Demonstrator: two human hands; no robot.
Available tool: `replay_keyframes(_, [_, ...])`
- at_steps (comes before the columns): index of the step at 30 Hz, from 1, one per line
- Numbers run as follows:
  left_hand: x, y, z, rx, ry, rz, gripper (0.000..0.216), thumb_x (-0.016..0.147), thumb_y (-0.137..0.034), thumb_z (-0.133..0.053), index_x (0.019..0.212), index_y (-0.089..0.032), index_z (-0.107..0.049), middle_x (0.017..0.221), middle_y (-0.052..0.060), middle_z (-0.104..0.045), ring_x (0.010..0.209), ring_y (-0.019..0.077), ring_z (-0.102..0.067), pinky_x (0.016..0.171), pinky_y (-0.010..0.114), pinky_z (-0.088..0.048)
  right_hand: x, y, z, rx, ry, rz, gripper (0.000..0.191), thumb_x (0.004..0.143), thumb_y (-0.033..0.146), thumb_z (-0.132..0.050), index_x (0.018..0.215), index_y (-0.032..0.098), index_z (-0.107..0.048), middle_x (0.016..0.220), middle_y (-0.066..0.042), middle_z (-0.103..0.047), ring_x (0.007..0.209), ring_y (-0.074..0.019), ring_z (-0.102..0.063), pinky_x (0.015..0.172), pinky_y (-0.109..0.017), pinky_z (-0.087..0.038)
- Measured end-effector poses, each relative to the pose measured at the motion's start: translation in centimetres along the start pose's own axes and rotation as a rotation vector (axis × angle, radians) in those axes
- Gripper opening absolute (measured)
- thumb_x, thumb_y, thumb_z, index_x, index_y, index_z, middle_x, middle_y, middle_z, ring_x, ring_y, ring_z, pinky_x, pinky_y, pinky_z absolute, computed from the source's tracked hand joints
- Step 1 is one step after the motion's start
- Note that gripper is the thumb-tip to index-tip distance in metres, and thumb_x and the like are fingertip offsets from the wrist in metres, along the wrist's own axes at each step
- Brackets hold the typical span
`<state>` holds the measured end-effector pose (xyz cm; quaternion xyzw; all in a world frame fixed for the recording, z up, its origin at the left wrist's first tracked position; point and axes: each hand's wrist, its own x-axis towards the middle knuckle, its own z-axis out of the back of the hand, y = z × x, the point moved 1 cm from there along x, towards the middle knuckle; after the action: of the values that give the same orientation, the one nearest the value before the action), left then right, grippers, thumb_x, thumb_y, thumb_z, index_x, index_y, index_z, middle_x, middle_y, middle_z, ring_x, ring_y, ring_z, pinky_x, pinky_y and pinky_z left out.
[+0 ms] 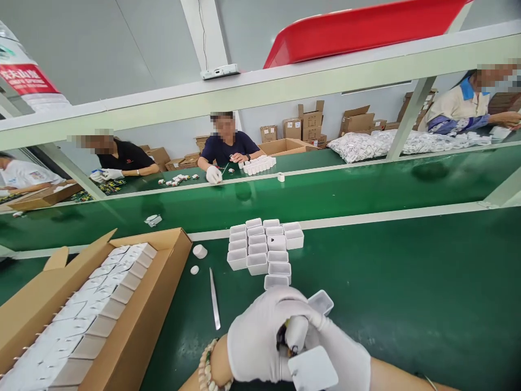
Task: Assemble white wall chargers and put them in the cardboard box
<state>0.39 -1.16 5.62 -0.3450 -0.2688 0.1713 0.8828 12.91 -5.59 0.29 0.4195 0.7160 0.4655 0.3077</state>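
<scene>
My left hand (260, 336) and my right hand (342, 353), both in white gloves, meet close together at the front of the green bench. The gloved fingers are curled around a small dark and yellowish part (281, 336), mostly hidden between them. A white square plastic cover (315, 369) with a small metal pin at its left side sticks out below the fingers, against my right hand. Just beyond the hands lies a tilted white open plastic case (322, 302). Farther back stand rows of similar white cases (257, 264), open side up. Metal tweezers (214, 298) lie to the left.
A cardboard box (150, 309) of white blocks with metal pins (101, 304) fills the left. Two small white round pieces (199, 251) lie near it. Behind runs a green belt (366, 187) with co-workers beyond. A shelf beam (260, 89) crosses overhead, bearing a red tray (366, 32).
</scene>
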Motion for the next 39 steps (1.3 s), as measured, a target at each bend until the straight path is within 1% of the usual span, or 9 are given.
replay_keyframes(4, [-0.2,0.3,1.0,-0.224,-0.155,0.037,0.053,0.060,-0.048,-0.077,0.103,-0.020,-0.061,0.102,0.010,-0.059,0.094,0.0248,-0.057,0.087,0.037,-0.045,-0.8,0.8,0.5,0.154,0.019,-0.338,0.076,0.082,0.076,-0.017,0.061,0.014,-0.056,0.055,-0.004,-0.055,0.037,-0.0077,-0.046,0.036,-0.018,-0.031])
replay_keyframes(7, [-0.5,1.1,1.1,-0.537,-0.257,0.160,0.066,0.055,-0.067,-0.073,0.095,-0.015,-0.062,0.092,0.010,-0.059,0.084,0.0239,-0.056,0.078,0.036,-0.045,-3.0,2.1,1.4,-0.277,0.038,-0.280,0.072,0.087,0.068,-0.023,0.083,0.013,-0.069,0.061,-0.009,-0.065,0.043,-0.0115,-0.054,0.046,-0.023,-0.040])
replay_keyframes(11, [-0.8,2.1,0.6,-0.884,-0.347,0.150,0.056,0.063,-0.064,-0.070,0.088,-0.015,-0.059,0.074,0.004,-0.053,0.069,0.0164,-0.050,0.067,0.030,-0.041,-5.3,2.0,3.6,-1.018,-0.566,0.028,0.042,0.080,0.055,-0.056,0.109,0.026,-0.064,0.097,-0.010,-0.066,0.076,-0.0229,-0.063,0.066,-0.033,-0.051])
replay_keyframes(14, [-0.8,2.4,0.1,-0.941,-0.329,0.141,0.054,0.062,-0.058,-0.074,0.090,-0.015,-0.058,0.076,0.003,-0.053,0.067,0.0147,-0.048,0.066,0.028,-0.040,-4.4,-0.5,4.9,-1.262,-0.999,0.184,0.083,0.068,0.055,-0.066,0.137,0.019,-0.037,0.125,-0.018,-0.050,0.101,-0.0337,-0.058,0.078,-0.047,-0.052])
replay_keyframes(16, [-0.7,2.4,-0.1,-0.904,-0.327,0.139,0.057,0.060,-0.059,-0.076,0.091,-0.015,-0.058,0.081,0.004,-0.055,0.069,0.0151,-0.049,0.068,0.029,-0.041,-3.0,-2.5,5.4,-1.255,-0.974,0.226,0.089,0.062,0.051,-0.072,0.135,0.015,-0.035,0.127,-0.022,-0.046,0.103,-0.0357,-0.057,0.080,-0.049,-0.052])
replay_keyframes(21, [-0.4,2.1,-0.6,-0.831,-0.238,0.139,0.062,0.054,-0.051,-0.083,0.096,-0.016,-0.054,0.070,0.000,-0.056,0.057,0.0108,-0.048,0.058,0.025,-0.042,-2.2,-2.8,5.7,-1.060,-0.792,0.075,0.041,0.066,0.035,-0.070,0.099,0.019,-0.053,0.085,-0.008,-0.063,0.075,-0.0273,-0.064,0.071,-0.047,-0.054])
replay_keyframes(29, [-1.1,2.1,-0.5,-0.500,-0.408,-0.093,0.061,0.060,-0.041,-0.082,0.112,-0.021,-0.058,0.108,0.009,-0.058,0.101,0.0246,-0.056,0.093,0.040,-0.046,-1.2,5.3,4.8,-1.076,-0.050,0.412,0.054,0.072,0.014,-0.064,0.123,0.023,-0.046,0.124,-0.011,-0.055,0.111,-0.0249,-0.056,0.095,-0.039,-0.047])
replay_keyframes(33, [-1.5,2.2,-0.5,-0.422,-0.503,-0.154,0.059,0.067,-0.046,-0.076,0.118,-0.024,-0.055,0.115,0.010,-0.056,0.108,0.0266,-0.055,0.096,0.043,-0.045,1.0,4.2,5.7,-0.965,-0.036,0.542,0.060,0.074,0.011,-0.064,0.127,0.025,-0.042,0.126,-0.010,-0.050,0.115,-0.0243,-0.053,0.098,-0.041,-0.046])
replay_keyframes(39, [-1.4,2.2,-2.0,-0.215,-0.401,-0.139,0.070,0.058,-0.045,-0.083,0.118,-0.026,-0.054,0.113,0.009,-0.060,0.106,0.0264,-0.057,0.095,0.041,-0.047,0.6,1.1,5.1,-0.792,-0.060,0.618,0.061,0.075,0.008,-0.060,0.129,0.025,-0.040,0.129,-0.012,-0.044,0.120,-0.0259,-0.049,0.097,-0.042,-0.047])
